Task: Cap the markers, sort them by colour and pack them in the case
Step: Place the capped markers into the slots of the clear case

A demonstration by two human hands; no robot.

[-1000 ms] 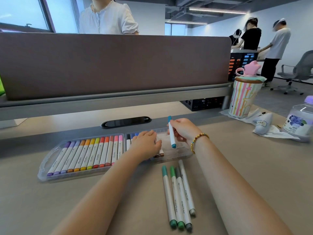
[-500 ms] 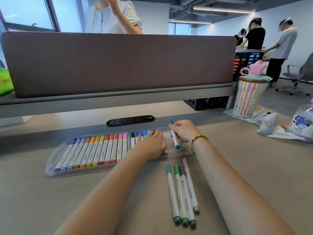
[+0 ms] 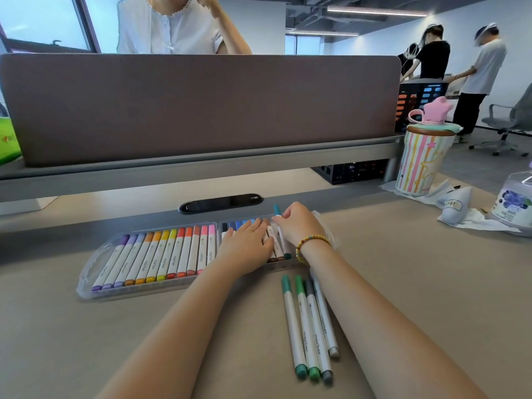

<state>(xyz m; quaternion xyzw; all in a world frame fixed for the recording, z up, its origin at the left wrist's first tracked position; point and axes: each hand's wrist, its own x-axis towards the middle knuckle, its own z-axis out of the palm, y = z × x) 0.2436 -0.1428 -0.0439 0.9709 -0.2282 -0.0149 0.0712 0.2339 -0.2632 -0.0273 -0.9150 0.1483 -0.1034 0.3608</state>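
Markers fill a clear plastic case (image 3: pixel 95 272) that lies on the beige desk (image 3: pixel 86 341) below a grey partition (image 3: pixel 201 110). Its left compartment is packed with a capped row (image 3: pixel 161 254) running from purple through orange and yellow to red and pink. In the right compartment, blue-capped markers (image 3: pixel 243 223) are seen beyond the left hand (image 3: pixel 246 244), which is laid flat over that section with its fingers straight and nothing gripped. A teal marker (image 3: pixel 280 234) is pinched near its far end by the curled fingers of the right hand (image 3: pixel 296 226), its near tip lying in the case beside two brown-tipped markers (image 3: pixel 273 249). A beaded bracelet (image 3: pixel 311 244) is worn on the right wrist. Four loose markers (image 3: pixel 309 326), two green and two grey, are lined up on the desk in front of the case, between the forearms. A striped cup (image 3: pixel 420 165) with a pink star lid is placed at the far right.
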